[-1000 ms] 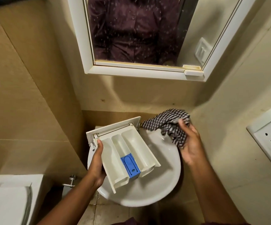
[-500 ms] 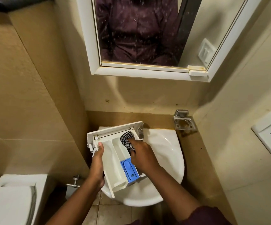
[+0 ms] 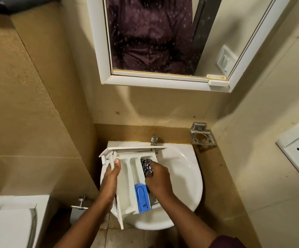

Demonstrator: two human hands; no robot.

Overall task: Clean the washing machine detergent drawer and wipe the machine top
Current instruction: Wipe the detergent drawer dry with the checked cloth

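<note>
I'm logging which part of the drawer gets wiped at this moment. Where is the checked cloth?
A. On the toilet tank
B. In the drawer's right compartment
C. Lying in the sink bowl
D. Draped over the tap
B: the right hand presses the checked cloth into the right compartment of the detergent drawer, beside the blue insert.

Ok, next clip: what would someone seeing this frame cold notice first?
The white detergent drawer held over the white washbasin, low in the middle of the view. The left hand grips its left edge, while the right hand pushes a checked cloth into the right compartment, just above the blue insert. Above hangs a white-framed mirror, speckled with water spots.
</note>
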